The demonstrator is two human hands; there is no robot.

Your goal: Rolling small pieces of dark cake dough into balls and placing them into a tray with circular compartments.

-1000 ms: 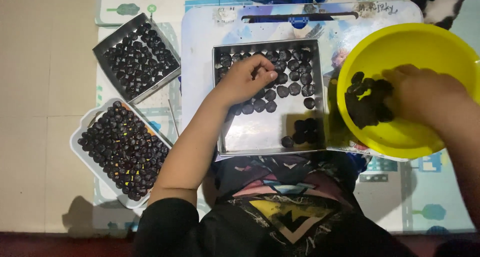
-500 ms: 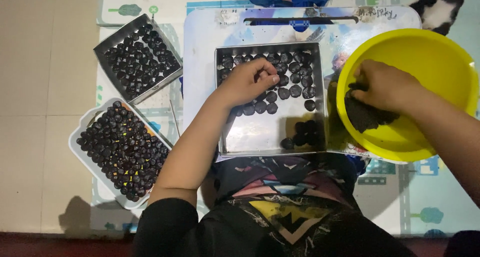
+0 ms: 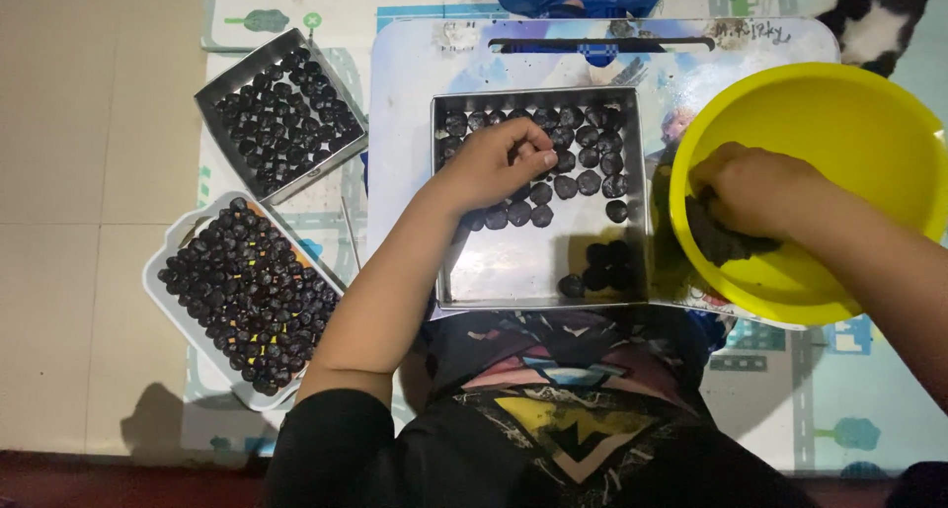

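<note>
My left hand (image 3: 499,162) rests inside a square steel tray (image 3: 523,271), fingers curled down onto rows of small dark balls (image 3: 583,162). Whether it holds one is hidden under the fingers. A few more dark balls (image 3: 597,266) sit apart near the tray's front right. My right hand (image 3: 755,187) reaches into a yellow bowl (image 3: 820,83) on the right and grips a lump of dark dough (image 3: 716,243) against the bowl's left wall.
A second steel tray (image 3: 212,91) packed with dark balls lies at the back left. A white tray (image 3: 163,271), also full of them, sits at the near left. Everything in front of me stands on a low white board (image 3: 405,83) over a printed play mat (image 3: 839,390).
My right hand has slid left across the bowl to the dough at its left wall. My left hand has stayed on the balls in the tray, shifting only slightly.
</note>
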